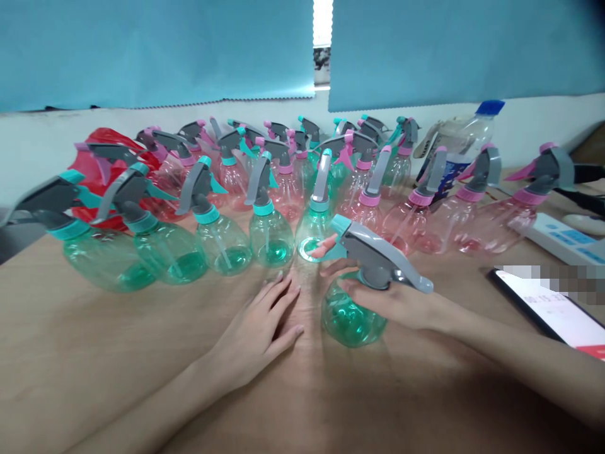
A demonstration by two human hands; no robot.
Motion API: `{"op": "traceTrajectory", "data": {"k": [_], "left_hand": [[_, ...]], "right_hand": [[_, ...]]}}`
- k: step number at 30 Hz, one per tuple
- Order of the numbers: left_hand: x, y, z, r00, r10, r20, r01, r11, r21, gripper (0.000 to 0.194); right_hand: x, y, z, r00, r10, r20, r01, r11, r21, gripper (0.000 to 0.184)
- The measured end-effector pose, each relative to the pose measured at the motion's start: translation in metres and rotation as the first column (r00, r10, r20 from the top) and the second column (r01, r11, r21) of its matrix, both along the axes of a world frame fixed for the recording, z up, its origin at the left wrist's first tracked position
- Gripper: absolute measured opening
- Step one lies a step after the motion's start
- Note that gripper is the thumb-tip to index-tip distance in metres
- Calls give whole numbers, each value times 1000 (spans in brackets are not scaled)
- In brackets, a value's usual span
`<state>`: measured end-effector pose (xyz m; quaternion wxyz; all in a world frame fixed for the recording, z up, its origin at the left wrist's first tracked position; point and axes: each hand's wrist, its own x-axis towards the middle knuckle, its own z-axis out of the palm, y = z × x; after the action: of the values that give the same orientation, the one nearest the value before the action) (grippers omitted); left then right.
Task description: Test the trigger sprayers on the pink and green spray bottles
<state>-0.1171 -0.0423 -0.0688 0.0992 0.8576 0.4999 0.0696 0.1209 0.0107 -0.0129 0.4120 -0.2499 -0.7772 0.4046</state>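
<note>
My right hand [378, 296] is wrapped round the upper body of a green spray bottle [354, 318] with a grey and turquoise trigger head. That bottle stands close to the table surface, its nozzle pointing left and away; whether its base touches the wood I cannot tell. My left hand [265, 321] lies on the tabletop to the left of it, fingers stretched out and holding nothing. Just beyond the hands is a front row of spray bottles: several green ones [271, 239] on the left and several pink ones [449, 221] on the right.
More pink and green spray bottles crowd behind the front row. A red plastic bag [101, 164] lies at the back left. At the right are a phone [548, 309], a white power strip [567, 239] and a large clear bottle with a blue cap [477, 132]. Blue curtains [155, 50] hang behind.
</note>
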Motion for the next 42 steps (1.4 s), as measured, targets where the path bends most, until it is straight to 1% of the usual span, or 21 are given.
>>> {"op": "traceTrajectory", "data": {"k": [8, 11, 15, 18, 21, 25, 29, 32, 38, 42], "left_hand": [[-1, 0, 0, 1000, 0, -8, 0, 1000, 12, 58], [-1, 0, 0, 1000, -7, -16, 7, 1000, 14, 59], [-1, -1, 0, 1000, 3, 0, -3, 1000, 16, 58], [-1, 0, 0, 1000, 3, 7, -3, 1000, 15, 58], [-1, 0, 0, 1000, 0, 5, 0, 1000, 13, 58], [-1, 0, 0, 1000, 4, 17, -4, 1000, 16, 57], [0, 0, 1, 1000, 1, -6, -1, 1000, 9, 58], [0, 0, 1, 1000, 8, -11, -8, 1000, 15, 57], [0, -1, 1, 1000, 13, 6, -13, 1000, 9, 58], [0, 0, 1, 1000, 5, -12, -5, 1000, 1, 59]], "right_hand": [[0, -2, 8, 991, -76, 112, 74, 997, 22, 31], [-1, -2, 8, 993, -83, 83, 82, 997, 8, 25], [-1, -3, 3, 995, -92, 26, 91, 996, 24, 20], [0, -3, -1, 995, -96, 39, 93, 994, 55, 24], [-1, -3, 1, 994, -94, 57, 89, 993, 74, 33], [-3, -2, 3, 996, -66, 53, 63, 996, 57, 45], [-3, -2, -2, 999, -46, 27, 45, 998, 37, 55], [-3, -2, -5, 999, -43, 9, 43, 998, 37, 56], [-6, -3, -3, 999, -39, -24, 39, 999, 30, 57], [-6, -2, -5, 998, -30, -46, 32, 999, 33, 59]]}}
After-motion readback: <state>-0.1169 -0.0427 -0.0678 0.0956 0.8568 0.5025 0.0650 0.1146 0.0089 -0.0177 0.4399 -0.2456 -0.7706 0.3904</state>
